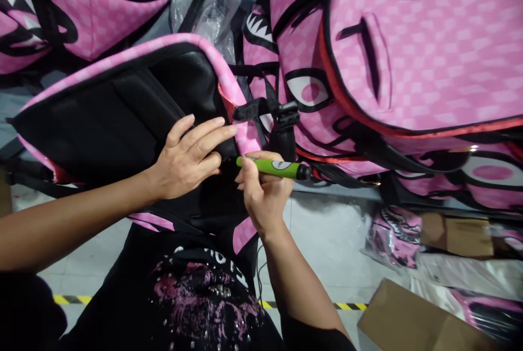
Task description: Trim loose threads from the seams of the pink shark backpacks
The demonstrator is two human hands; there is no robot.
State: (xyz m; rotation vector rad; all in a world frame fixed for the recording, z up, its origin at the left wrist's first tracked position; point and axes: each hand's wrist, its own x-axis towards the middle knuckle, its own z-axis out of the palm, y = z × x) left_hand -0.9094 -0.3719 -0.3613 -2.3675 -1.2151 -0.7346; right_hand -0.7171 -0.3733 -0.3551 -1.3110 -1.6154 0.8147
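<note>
A pink checkered backpack (122, 62) with a black padded back panel lies in front of me, back side up. My left hand (190, 155) rests flat on the black panel near its pink edge, fingers stretched out. My right hand (263, 190) is closed around a green pen-shaped tool (274, 167) with a black end, held sideways just below the backpack's edge. A thin cord runs down from that hand. A black strap with a plastic buckle (284, 116) hangs beside the tool.
More pink backpacks with cartoon eyes and shark teeth are piled at right (408, 51) and top left (81, 2). Clear plastic wrapping (212, 7) lies behind. Cardboard boxes (412, 321) and bagged items sit on the grey floor, which has a yellow-black tape line (347, 306).
</note>
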